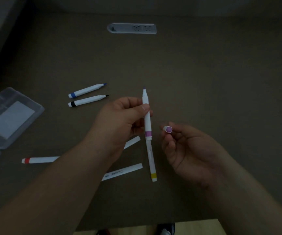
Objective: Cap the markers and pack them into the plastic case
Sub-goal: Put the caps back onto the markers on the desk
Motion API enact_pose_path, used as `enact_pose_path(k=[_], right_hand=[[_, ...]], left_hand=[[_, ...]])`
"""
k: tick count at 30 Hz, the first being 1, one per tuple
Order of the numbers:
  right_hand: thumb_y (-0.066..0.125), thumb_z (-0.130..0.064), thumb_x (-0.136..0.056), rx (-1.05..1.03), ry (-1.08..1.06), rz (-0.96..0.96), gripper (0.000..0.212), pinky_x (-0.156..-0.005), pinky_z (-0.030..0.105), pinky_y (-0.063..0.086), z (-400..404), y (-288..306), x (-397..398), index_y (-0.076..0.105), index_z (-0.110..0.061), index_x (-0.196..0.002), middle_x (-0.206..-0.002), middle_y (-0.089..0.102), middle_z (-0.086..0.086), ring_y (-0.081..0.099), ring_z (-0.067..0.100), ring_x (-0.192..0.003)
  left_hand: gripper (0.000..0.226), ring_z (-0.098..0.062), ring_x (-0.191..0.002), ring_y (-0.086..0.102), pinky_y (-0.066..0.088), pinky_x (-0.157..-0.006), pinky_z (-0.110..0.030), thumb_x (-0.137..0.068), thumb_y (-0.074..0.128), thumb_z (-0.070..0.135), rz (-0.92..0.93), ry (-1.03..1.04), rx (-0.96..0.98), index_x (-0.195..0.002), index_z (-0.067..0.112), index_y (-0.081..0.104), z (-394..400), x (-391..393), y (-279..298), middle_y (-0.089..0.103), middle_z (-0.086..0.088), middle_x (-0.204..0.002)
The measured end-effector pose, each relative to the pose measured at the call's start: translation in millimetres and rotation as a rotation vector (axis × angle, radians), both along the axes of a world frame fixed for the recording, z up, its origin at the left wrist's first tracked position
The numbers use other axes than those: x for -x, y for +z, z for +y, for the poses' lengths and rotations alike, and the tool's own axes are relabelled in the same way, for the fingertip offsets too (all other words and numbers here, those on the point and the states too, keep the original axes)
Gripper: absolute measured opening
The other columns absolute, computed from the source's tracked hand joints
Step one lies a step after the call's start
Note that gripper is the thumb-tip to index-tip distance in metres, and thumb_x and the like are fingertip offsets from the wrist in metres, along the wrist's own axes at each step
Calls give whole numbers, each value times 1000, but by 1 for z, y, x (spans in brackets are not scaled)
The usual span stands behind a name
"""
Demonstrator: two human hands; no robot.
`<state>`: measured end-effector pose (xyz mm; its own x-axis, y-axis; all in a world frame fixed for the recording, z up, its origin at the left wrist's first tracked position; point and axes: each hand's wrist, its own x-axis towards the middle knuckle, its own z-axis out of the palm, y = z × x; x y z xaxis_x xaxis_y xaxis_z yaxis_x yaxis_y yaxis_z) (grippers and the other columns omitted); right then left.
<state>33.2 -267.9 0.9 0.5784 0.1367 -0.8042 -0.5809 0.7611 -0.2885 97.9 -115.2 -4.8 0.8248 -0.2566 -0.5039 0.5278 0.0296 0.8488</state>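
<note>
A person's left hand (119, 119) grips an uncapped purple marker (146, 116) while the right hand (184, 146) pinches its cap (168, 129); a misaligned push could smear ink on fingers.

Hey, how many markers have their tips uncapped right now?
3: the blue marker and black marker lying side by side on the table, and the purple marker in the left hand. Forearms hide other markers' ends.

Dim light, brown desk (204, 73), inset power socket (131, 28)
</note>
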Motion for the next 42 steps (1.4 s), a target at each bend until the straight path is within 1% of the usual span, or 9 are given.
enact_pose_path(k=[3,7,12,16,20,25,33,38,42], right_hand=[[70,-13,-73,-28,-20,9,41,-43,19,52,1,-1,1,67,-6,-113,-73,65,6,63,10,-55],[66,-11,-79,38,-28,-34,28,-47,19,54,1,1,3,67,-4,-105,-73,66,7,64,11,-58],[58,-8,-91,410,47,-218,4,-51,25,54,-5,0,7,62,-10,-93,-74,67,9,66,16,-61],[61,-3,-90,751,136,-396,16,-54,29,50,-11,6,8,71,-15,-92,-73,68,5,64,17,-62],[64,-12,-90,982,282,-540,20,-61,28,51,-11,9,12,75,-26,-99,-73,69,5,63,16,-65],[70,-11,-86,1021,291,-606,10,-55,29,51,-7,11,15,65,-18,-91,-68,67,4,63,16,-59],[70,-16,-86,1129,371,-644,9,-55,22,51,0,15,17,66,-22,-82,-70,69,1,64,12,-59],[71,-22,-82,1215,513,-650,9,-62,36,59,-2,22,16,71,-30,-78,-76,70,-2,65,18,-68],[73,-19,-83,1226,668,-687,13,-65,30,57,1,23,14,73,-31,-80,-76,69,-7,65,11,-68]], left_hand=[[16,-16,-79,68,58,-79,-37,-91,60,15,-8,-4,3,-104,13,67,-1,2,1,72,0,-80],[15,-16,-79,68,58,-81,-39,-91,60,14,-4,-11,-11,-104,15,67,-1,5,1,73,1,-80],[14,-13,-78,70,57,-77,-36,-90,61,15,-69,-123,-156,-99,23,69,8,16,1,74,4,-83],[17,-7,-81,70,57,-67,-26,-88,64,18,-133,-192,-278,-91,34,70,16,28,3,73,12,-85],[19,1,-83,66,50,-67,-24,-88,65,19,-172,-215,-335,-88,38,70,21,37,5,72,17,-87],[20,8,-82,62,48,-70,-24,-89,64,21,-200,-246,-370,-88,40,70,24,42,7,70,23,-88],[17,10,-84,59,43,-69,-19,-89,64,22,-251,-276,-411,-92,38,71,27,47,9,67,25,-90],[19,10,-88,55,42,-70,-18,-89,65,25,-326,-349,-455,-88,43,70,33,50,11,63,30,-92],[14,4,-84,55,44,-64,-17,-90,64,30,-429,-431,-563,-90,43,68,36,50,15,59,27,-90]])
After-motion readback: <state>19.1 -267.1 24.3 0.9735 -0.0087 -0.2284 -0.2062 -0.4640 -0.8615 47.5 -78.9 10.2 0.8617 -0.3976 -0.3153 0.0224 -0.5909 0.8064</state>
